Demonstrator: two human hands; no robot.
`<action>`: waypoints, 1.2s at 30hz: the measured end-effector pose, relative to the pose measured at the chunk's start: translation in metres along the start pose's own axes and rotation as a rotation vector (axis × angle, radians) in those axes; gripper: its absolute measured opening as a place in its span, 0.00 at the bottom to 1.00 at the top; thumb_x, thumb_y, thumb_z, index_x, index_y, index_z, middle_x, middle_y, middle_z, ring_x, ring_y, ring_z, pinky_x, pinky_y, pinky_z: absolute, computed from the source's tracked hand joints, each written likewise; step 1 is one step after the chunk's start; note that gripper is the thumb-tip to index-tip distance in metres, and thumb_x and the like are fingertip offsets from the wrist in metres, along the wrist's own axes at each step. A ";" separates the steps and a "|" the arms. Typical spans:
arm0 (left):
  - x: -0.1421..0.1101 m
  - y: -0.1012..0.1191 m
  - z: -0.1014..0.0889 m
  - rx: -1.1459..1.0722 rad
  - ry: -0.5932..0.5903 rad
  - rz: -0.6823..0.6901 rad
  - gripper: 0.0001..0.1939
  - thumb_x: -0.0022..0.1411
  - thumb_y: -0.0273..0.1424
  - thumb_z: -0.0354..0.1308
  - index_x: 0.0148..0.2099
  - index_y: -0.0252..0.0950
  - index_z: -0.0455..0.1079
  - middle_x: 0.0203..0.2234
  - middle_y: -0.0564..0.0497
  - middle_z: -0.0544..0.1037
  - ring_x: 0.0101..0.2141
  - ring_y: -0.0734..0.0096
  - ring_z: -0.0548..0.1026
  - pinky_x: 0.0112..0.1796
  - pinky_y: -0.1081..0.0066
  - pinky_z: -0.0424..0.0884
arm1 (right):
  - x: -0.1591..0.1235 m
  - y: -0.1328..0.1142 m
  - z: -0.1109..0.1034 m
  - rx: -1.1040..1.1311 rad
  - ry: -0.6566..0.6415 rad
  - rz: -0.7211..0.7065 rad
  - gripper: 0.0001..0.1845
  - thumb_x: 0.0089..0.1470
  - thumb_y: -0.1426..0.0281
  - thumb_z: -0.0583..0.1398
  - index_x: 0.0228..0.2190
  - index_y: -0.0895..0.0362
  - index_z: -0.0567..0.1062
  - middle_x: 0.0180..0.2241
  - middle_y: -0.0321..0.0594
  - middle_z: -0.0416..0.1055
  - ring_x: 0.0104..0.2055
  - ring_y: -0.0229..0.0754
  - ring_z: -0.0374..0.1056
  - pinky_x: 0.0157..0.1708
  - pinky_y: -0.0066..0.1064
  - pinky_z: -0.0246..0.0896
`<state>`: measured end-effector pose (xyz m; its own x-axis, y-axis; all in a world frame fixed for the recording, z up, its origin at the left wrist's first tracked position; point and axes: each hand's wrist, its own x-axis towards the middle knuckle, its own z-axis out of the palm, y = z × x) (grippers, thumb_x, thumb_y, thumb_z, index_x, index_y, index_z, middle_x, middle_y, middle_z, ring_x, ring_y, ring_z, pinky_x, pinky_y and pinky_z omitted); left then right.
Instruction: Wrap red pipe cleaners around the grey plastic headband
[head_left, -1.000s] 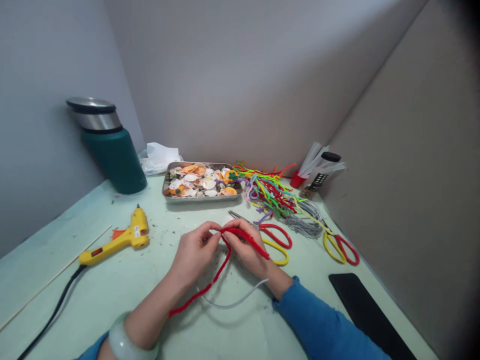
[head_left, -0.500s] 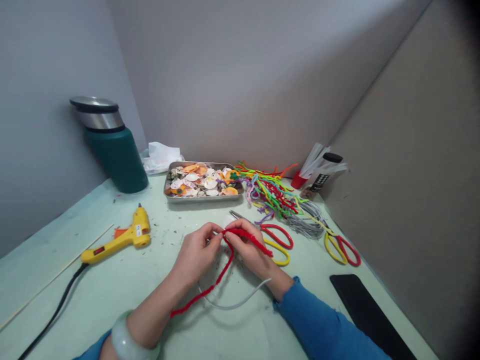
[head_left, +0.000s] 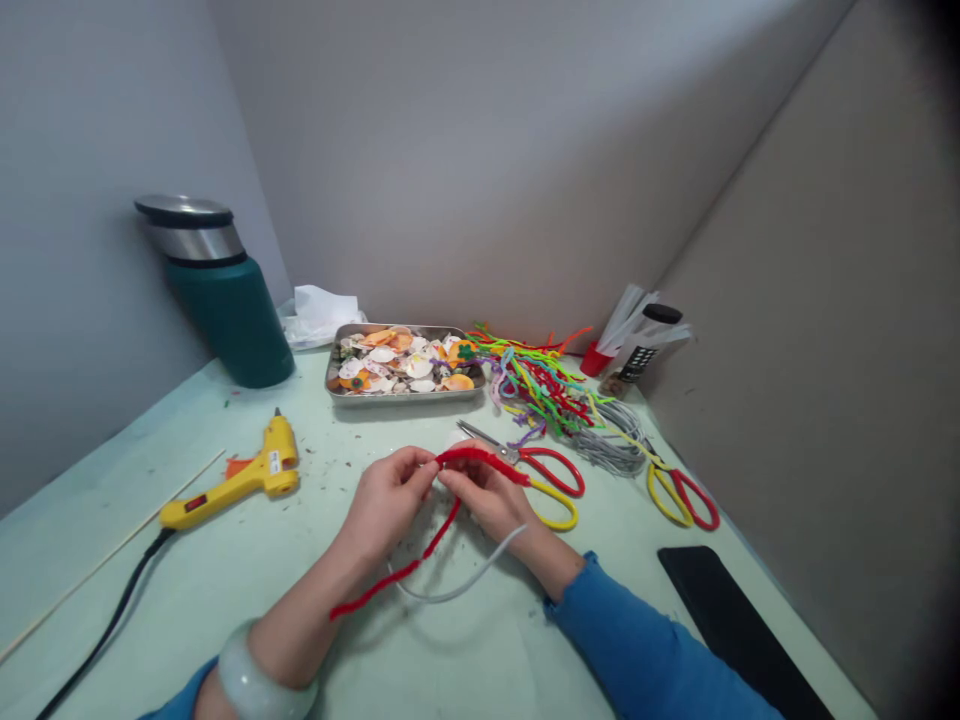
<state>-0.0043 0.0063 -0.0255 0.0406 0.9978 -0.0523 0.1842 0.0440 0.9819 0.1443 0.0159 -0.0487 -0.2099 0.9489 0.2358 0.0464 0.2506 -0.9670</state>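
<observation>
Near the middle of the table both hands meet over a fuzzy red pipe cleaner (head_left: pixel 484 458). My left hand (head_left: pixel 388 500), with a pale bangle on its wrist, pinches it at the bend. My right hand (head_left: pixel 487 500) grips it close by with thumb and fingers, and one red length lies over that hand. Another red length hangs down toward the left forearm. A thin grey cord (head_left: pixel 457 592) curves below the hands; its upper part is hidden behind the left hand. Scissors (head_left: pixel 551 470) with red and yellow handles lie just beyond the right hand.
A metal tray (head_left: pixel 405 398) of shells stands at the back, beside a heap of coloured pipe cleaners (head_left: pixel 540 385). On the left are a yellow glue gun (head_left: pixel 240 490), a stick and a green bottle (head_left: pixel 229 320). More scissors (head_left: pixel 682 497) and a black flat object (head_left: pixel 735 620) lie right.
The hands have shifted slightly left with the red pipe cleaner. Its length over the right hand arches more, and the grey cord's free end has moved up and left.
</observation>
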 end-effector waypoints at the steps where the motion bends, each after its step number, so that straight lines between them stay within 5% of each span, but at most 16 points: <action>1: 0.000 0.001 0.000 -0.058 -0.017 -0.049 0.10 0.54 0.38 0.57 0.30 0.35 0.69 0.15 0.58 0.66 0.17 0.78 0.60 0.19 0.78 0.53 | 0.000 0.003 0.001 0.003 -0.014 0.009 0.08 0.51 0.65 0.61 0.33 0.56 0.71 0.28 0.35 0.69 0.30 0.38 0.65 0.31 0.28 0.60; 6: -0.003 0.010 -0.004 -0.376 -0.164 -0.284 0.11 0.53 0.38 0.59 0.30 0.35 0.66 0.14 0.60 0.66 0.10 0.84 0.50 0.12 0.79 0.45 | 0.001 0.002 0.000 -0.001 -0.021 0.035 0.07 0.51 0.67 0.61 0.32 0.57 0.71 0.26 0.34 0.68 0.28 0.36 0.63 0.28 0.27 0.58; 10: -0.002 0.010 -0.008 -0.621 -0.264 -0.293 0.09 0.53 0.32 0.60 0.26 0.33 0.66 0.09 0.61 0.60 0.10 0.86 0.50 0.12 0.81 0.49 | 0.003 -0.007 -0.002 0.010 -0.020 0.021 0.06 0.51 0.67 0.60 0.31 0.57 0.70 0.26 0.33 0.66 0.27 0.35 0.61 0.28 0.26 0.56; 17: 0.003 0.002 -0.013 -0.798 -0.469 -0.444 0.14 0.61 0.30 0.52 0.24 0.31 0.67 0.04 0.61 0.52 0.07 0.85 0.44 0.09 0.82 0.43 | 0.006 -0.013 -0.006 0.039 0.005 0.019 0.08 0.49 0.65 0.60 0.26 0.58 0.70 0.23 0.33 0.65 0.26 0.35 0.59 0.27 0.27 0.54; 32: -0.004 0.006 -0.009 -0.801 -0.593 -0.415 0.12 0.63 0.29 0.50 0.28 0.31 0.68 0.05 0.61 0.54 0.07 0.86 0.43 0.08 0.84 0.46 | 0.008 -0.016 -0.007 0.171 -0.022 0.033 0.05 0.49 0.67 0.61 0.26 0.56 0.71 0.24 0.34 0.69 0.25 0.35 0.61 0.27 0.27 0.56; 36: -0.004 0.008 -0.008 -0.897 -0.540 -0.349 0.09 0.61 0.26 0.53 0.27 0.31 0.66 0.11 0.59 0.64 0.08 0.89 0.44 0.09 0.85 0.50 | 0.007 -0.015 -0.006 0.141 -0.095 0.075 0.07 0.51 0.65 0.61 0.28 0.57 0.70 0.25 0.33 0.66 0.24 0.34 0.58 0.25 0.26 0.53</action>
<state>-0.0107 0.0035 -0.0158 0.5889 0.7804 -0.2103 -0.5015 0.5569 0.6621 0.1478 0.0195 -0.0318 -0.3029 0.9396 0.1592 -0.0706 0.1445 -0.9870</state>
